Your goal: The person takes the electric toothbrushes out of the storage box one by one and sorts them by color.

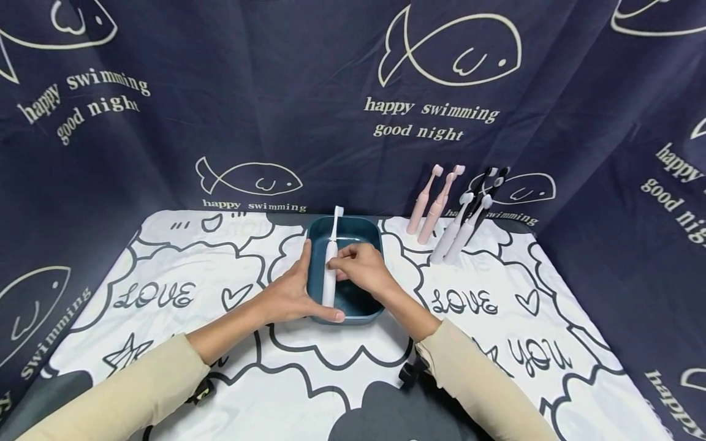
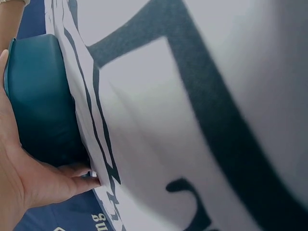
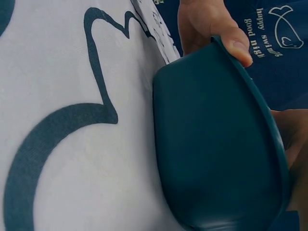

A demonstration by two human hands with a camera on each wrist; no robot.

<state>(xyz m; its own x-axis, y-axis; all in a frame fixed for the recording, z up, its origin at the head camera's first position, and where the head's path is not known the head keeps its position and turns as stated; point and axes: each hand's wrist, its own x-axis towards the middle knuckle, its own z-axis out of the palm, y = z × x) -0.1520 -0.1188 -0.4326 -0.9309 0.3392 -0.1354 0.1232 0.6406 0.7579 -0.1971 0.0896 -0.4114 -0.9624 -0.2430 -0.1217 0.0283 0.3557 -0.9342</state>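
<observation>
A dark teal plastic box (image 1: 358, 318) with an open top stands on the table, and its outer wall (image 3: 216, 134) fills much of the right wrist view. My left hand (image 1: 291, 295) grips the box at its left side, thumb over the near rim and fingers along the left wall. Between thumb and fingers of my right hand (image 1: 361, 266) a white electric toothbrush (image 1: 329, 278) is pinched by its handle. It leans inside the box near the left wall, brush head up beyond the far rim. The left wrist view shows the left hand (image 2: 33, 183) against the box.
At the back right stand two pink electric toothbrushes (image 1: 434, 214), two pale ones (image 1: 462, 236) and some black ones (image 1: 488, 199), all upright. A white patterned cloth (image 1: 182, 306) covers the table. Dark blue fabric (image 1: 309, 110) hangs close behind and at both sides.
</observation>
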